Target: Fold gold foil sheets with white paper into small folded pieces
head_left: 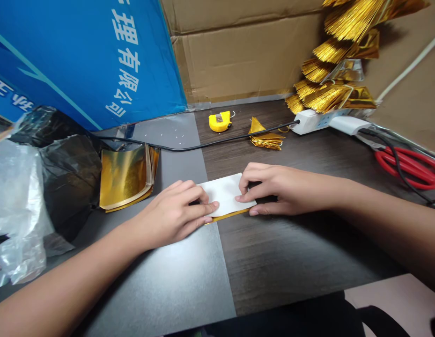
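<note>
A sheet of paper (224,194), white on top with a gold foil underside, lies flat on the grey and dark wood-grain tabletop (234,252). A thin gold edge shows along its near side. My left hand (173,215) presses and pinches the sheet's left end, and my right hand (273,189) grips its right end. The fingers of both hands nearly meet over the white face, hiding part of the sheet.
Beyond the hands lie a stack of gold foil sheets (128,178), a folded gold foil piece (265,138) and a yellow tape measure (219,121). Gold tasselled ornaments (329,70) rise behind a white power strip (315,121). Red-handled scissors (409,168) lie right; black plastic (71,173) bulks left.
</note>
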{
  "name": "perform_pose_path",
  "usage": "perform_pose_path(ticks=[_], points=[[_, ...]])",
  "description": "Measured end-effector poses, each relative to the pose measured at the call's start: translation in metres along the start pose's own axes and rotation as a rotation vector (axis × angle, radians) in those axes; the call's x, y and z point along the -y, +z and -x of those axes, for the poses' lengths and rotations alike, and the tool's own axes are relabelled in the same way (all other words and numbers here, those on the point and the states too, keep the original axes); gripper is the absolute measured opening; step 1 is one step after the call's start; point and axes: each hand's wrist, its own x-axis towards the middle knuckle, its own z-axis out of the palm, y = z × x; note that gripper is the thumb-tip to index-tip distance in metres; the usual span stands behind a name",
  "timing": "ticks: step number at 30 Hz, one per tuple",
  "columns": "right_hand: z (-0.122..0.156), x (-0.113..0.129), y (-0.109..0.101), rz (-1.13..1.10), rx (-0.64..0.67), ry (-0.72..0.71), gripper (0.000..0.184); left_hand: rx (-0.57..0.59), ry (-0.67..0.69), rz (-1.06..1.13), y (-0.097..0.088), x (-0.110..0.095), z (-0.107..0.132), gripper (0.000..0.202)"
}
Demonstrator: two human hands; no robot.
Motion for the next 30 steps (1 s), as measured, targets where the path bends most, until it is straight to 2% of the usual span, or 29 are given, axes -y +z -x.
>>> perform_pose_path(ticks=[6,13,25,30], points=[[-0.001,0.0,0.008,0.031,-0.086,0.029,0.023,0.002,0.005,0.015,-0.001,0.001,0.0,0.03],[-0.002,0.003,0.008,0.109,-0.063,0.063,0.025,-0.003,-0.029,0.038,-0.001,-0.003,-0.002,0.031],[-0.004,0.011,0.009,0.155,-0.059,0.097,0.021,0.006,-0.246,0.218,0.003,-0.007,-0.007,0.021],[-0.006,0.015,0.009,0.204,-0.046,0.126,0.021,0.087,-0.407,0.312,0.0,-0.013,-0.014,0.014]])
